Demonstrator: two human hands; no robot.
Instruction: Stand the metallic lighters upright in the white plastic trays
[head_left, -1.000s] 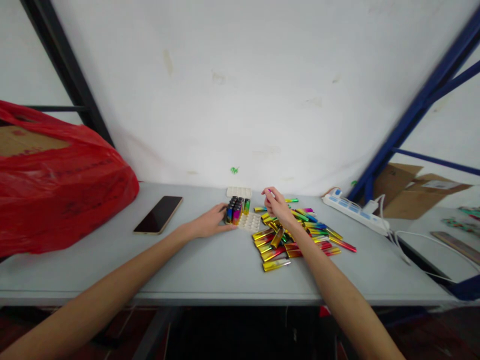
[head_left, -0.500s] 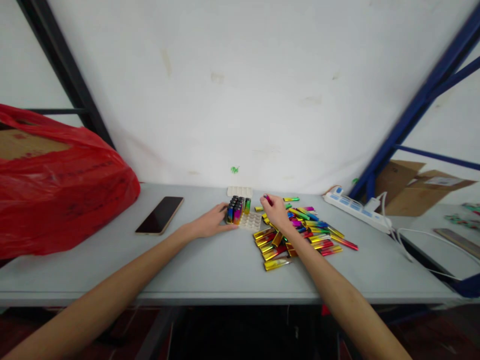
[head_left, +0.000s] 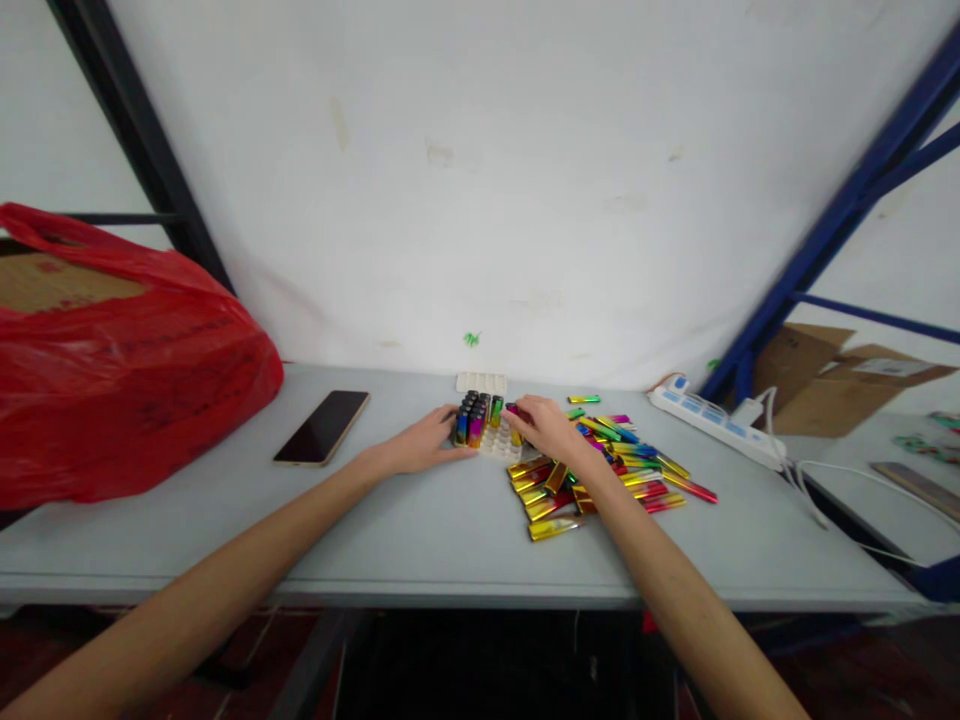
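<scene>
A white tray with rows of small round cells (head_left: 500, 447) lies on the table, with several metallic-coloured lighters (head_left: 472, 420) standing upright on its left side. One green lighter (head_left: 496, 411) stands a little apart from that group. My left hand (head_left: 420, 442) grips the tray's left end, thumb along the front and fingers behind. My right hand (head_left: 551, 428) pinches a purple and gold lighter (head_left: 516, 424), upright over the tray's right part; whether its base touches the tray I cannot tell. Beneath and beside my right wrist is a loose pile of shiny lighters (head_left: 637, 462).
A phone (head_left: 322, 428) lies left on the grey table (head_left: 420, 550), near a red plastic bag (head_left: 135, 390). Behind the tray is a small white piece (head_left: 481, 382). A power strip (head_left: 716, 424) with cables and a cardboard box (head_left: 832, 390) are at the right.
My right hand has moved slightly left and down from above the pile, bringing the purple lighter over the tray. My left hand stays at the tray. The camera view has shifted slightly.
</scene>
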